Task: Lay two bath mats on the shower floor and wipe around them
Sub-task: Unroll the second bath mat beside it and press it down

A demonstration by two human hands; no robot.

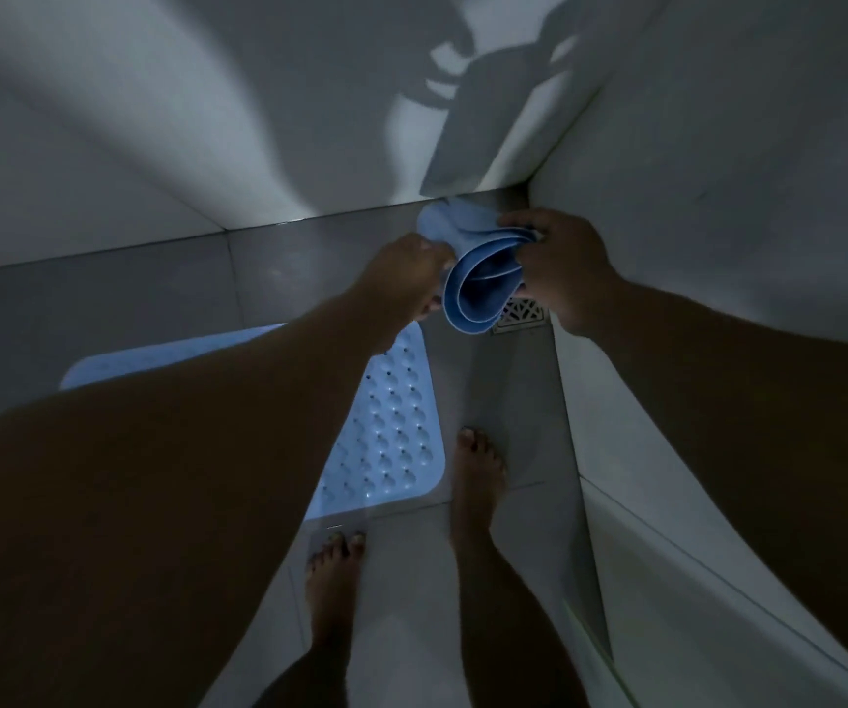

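One light blue bath mat (391,426) with rows of holes lies flat on the grey shower floor (105,298); my left forearm hides much of it. A second blue mat (478,288) is rolled up and held in the air above the far right corner. My left hand (401,278) grips its left side and my right hand (559,263) pinches its upper right edge. The roll's open end faces the camera.
A metal floor drain (524,314) sits under the rolled mat near the right wall (718,196). White tiled walls meet at the corner behind my hands. My bare feet (478,467) stand on the floor beside the flat mat. The light is dim.
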